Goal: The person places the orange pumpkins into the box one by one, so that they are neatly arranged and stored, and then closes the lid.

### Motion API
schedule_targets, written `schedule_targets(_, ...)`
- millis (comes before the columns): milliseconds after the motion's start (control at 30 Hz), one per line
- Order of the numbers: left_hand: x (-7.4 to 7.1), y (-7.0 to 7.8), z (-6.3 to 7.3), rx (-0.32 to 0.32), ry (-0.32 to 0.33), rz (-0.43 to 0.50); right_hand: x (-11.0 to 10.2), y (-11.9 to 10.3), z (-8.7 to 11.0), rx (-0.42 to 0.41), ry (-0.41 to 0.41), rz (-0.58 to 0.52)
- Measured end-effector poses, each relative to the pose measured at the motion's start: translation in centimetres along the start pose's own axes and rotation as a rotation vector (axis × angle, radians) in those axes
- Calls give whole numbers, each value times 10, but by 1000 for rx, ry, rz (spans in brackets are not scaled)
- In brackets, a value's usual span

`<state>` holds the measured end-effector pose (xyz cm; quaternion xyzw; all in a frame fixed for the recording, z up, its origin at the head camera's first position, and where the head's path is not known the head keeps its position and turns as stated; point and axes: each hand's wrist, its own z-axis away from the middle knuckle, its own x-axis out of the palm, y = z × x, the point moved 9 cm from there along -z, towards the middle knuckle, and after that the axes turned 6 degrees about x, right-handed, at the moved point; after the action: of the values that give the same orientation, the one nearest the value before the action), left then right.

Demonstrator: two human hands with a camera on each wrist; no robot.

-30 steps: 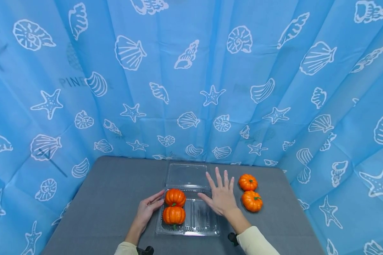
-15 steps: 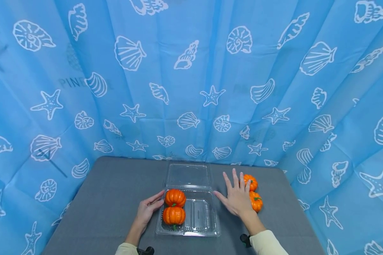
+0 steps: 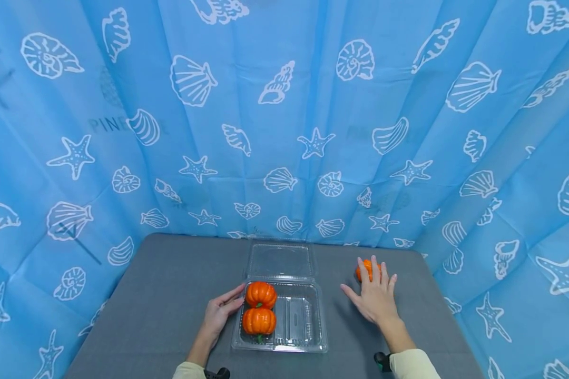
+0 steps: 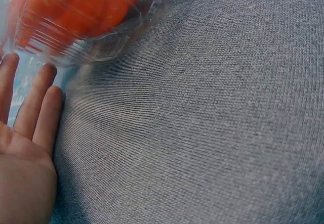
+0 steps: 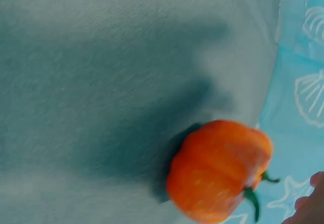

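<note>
Two small orange pumpkins, a far one (image 3: 261,295) and a near one (image 3: 258,321), sit in the left side of a clear plastic clamshell container (image 3: 315,348). My left hand (image 3: 217,315) touches the container's left wall, its fingers extended in the left wrist view. To the right, my right hand (image 3: 375,301) hovers with spread fingers above two loose pumpkins. Part of the farther loose pumpkin (image 3: 363,269) shows past the fingers; the hand hides the nearer one in the head view. A pumpkin (image 5: 217,171) fills the lower right wrist view, with two green stems showing.
The container's clear lid (image 3: 281,260) lies folded back behind its base. Everything rests on a grey cloth-covered table (image 3: 180,273). A blue curtain (image 3: 284,131) with white shell prints stands along the back and sides.
My right hand has moved right, from over the container's right side to over the loose pumpkins. My left hand stays at the container, and the pumpkins in it have not moved.
</note>
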<state>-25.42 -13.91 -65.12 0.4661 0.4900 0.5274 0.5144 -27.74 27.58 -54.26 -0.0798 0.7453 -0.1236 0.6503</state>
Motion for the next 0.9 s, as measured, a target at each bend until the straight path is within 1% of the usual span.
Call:
schedule_targets(167,0,0,2,7,-13,4,2,20,2,60,-56,-40)
schedule_targets(233,0,0,3,-2,-15,10,3,27,3,75,-75,-53)
schedule_targets(333,-1,0,2,-1,-19,-2,5,37,5,99,-88,-77)
schedule_targets(500,-2,1,1,-3,-2,-16,9,50,10,150,-121,-136)
schedule_targets(533,-2,2,1,6,-2,-20,10,52,11,160,-124,-148)
schedule_targets(733,0,1,1,7,-11,-35,14,67,19,208,-120,-213)
schedule_targets(767,0,0,2,-4,-8,-30,16,69,20,214,-124,-225)
schedule_targets(833,-1,-1,2,-14,-3,-25,19,74,22,234,-142,-246)
schedule_targets(900,0,0,2,-9,-5,-29,23,79,23,265,-168,-258)
